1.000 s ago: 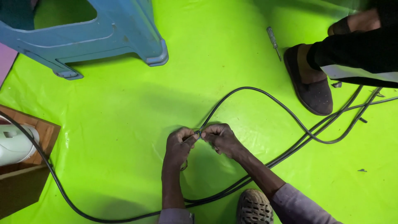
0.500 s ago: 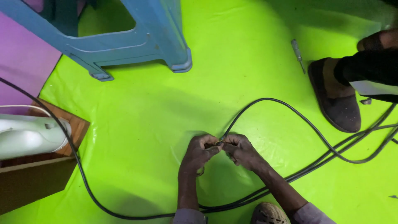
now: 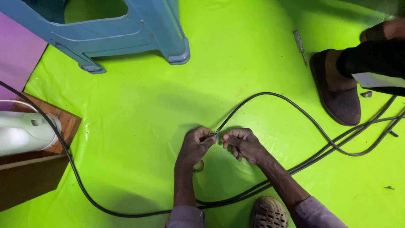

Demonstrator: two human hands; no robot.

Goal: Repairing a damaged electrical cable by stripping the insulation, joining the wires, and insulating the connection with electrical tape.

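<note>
My left hand (image 3: 194, 146) and my right hand (image 3: 242, 143) meet low over a bright green sheet (image 3: 139, 109). Both pinch the stripped end of a black cable (image 3: 270, 99), where thin wire tips show between the fingertips. The cable arcs away to the right, loops back and runs under my forearms. A small dark ring sits by my left wrist. My own sandalled foot (image 3: 267, 212) shows at the bottom edge.
A blue plastic stool (image 3: 126, 29) stands at the upper left. A screwdriver (image 3: 300, 44) lies near another person's shoe (image 3: 337, 90) at the upper right. A white appliance (image 3: 25, 131) rests on a wooden board (image 3: 38, 177) at the left, with a second black cable curving past it.
The view has shifted, so the stool, board and shoe slid right and down in the picture. My hands stay together on the cable end, fingers working the wire tips.
</note>
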